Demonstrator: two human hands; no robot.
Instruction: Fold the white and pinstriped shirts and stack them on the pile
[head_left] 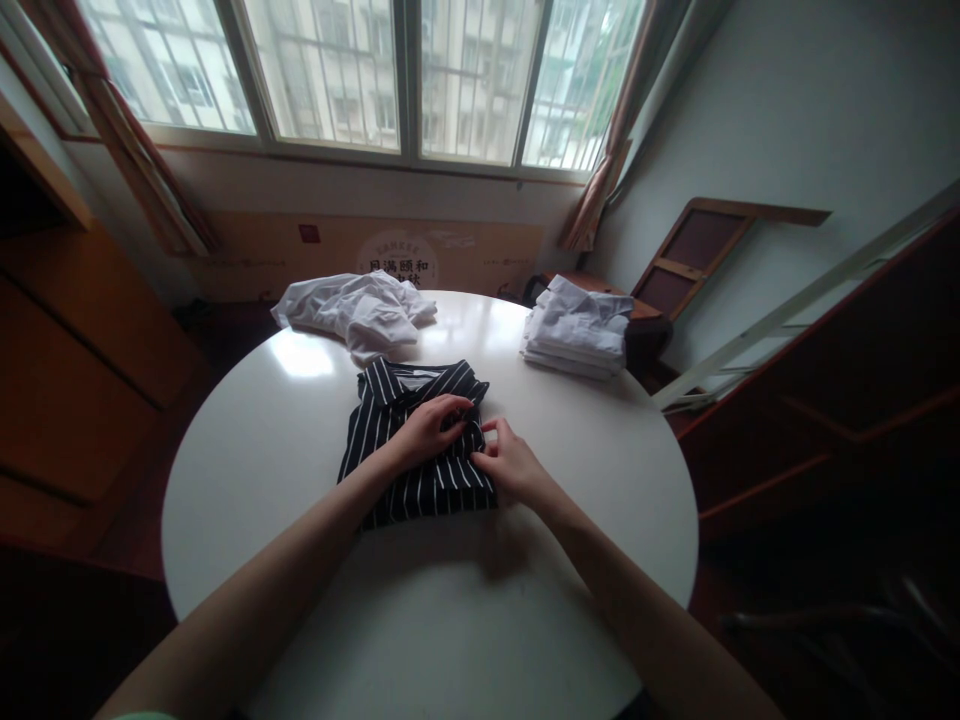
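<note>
A black shirt with white stripes (420, 490) lies folded into a rough rectangle on the white round table (247, 500), its collar at the far side. My left hand (431, 428) reaches across the shirt, fingers curled on the cloth near its right edge. At that same edge, my right hand (511, 462) pinches the fabric between thumb and fingers. The cloth bunches slightly between the two hands. Part of the shirt's front is hidden under my left hand and wrist.
A crumpled heap of white clothes (356, 308) lies at the table's far left edge. A stack of folded white clothes (577, 330) stands at the far right. Beyond the table are a wooden chair (694, 245), a printed carton panel (300, 255) and a barred window (330, 70).
</note>
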